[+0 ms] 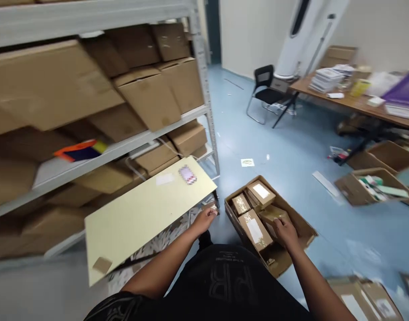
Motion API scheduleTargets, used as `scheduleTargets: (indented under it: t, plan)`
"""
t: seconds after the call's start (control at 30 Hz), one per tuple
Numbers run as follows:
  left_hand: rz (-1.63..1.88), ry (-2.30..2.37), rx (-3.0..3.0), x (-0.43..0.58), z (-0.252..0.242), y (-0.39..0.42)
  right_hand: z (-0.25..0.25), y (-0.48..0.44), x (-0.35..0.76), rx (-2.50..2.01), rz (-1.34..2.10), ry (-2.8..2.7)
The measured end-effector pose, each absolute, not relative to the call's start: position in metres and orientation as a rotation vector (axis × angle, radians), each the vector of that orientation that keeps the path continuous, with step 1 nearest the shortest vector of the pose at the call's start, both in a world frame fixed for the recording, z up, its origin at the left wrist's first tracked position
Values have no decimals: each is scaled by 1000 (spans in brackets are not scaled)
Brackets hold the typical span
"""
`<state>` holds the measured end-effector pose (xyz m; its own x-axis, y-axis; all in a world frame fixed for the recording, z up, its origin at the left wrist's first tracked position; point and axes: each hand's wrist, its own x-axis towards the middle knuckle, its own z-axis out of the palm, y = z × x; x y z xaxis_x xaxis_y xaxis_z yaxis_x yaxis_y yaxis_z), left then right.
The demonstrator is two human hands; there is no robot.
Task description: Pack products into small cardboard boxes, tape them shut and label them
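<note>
An open cardboard carton [236, 226] stands on the floor in front of me with several small taped boxes inside. My right hand [286, 232] reaches into it, fingers closed on the edge of a small cardboard box [271, 216] that sits tilted among the others. A box with a white label [261, 191] lies behind it, and another labelled box [256, 229] is to its left. By the right corner of the pale yellow tabletop [147, 209], my left hand [205, 220] is pinched closed. Something brown shows just behind its fingers, too small to name.
Metal shelving [204, 80] full of cardboard boxes rises on the left. White scraps [160, 238] are heaped under the yellow tabletop. Open cartons [374, 187] and flat packages [365, 298] lie on the floor to the right. Behind are a black chair [269, 96] and a cluttered desk [354, 103].
</note>
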<state>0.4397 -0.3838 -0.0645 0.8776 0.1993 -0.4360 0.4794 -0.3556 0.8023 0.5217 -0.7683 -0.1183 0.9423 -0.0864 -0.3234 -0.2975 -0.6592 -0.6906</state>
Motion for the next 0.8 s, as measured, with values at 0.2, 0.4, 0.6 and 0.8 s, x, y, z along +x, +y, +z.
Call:
scheduleTargets:
  t: [0.2, 0.4, 0.6, 0.8]
  plan:
    - [-55, 742, 1884, 350, -52, -352, -109, -692, 549, -2235, 514, -128]
    - [171, 1021, 1770, 243, -42, -316, -82, -588, 537, -2236, 615, -493]
    - [302, 1142, 1643, 135, -46, -279, -41, -479, 462, -2132, 589, -802]
    - [393, 1254, 1553, 52, -57, -238, -11, -378, 377, -2021, 583, -1101]
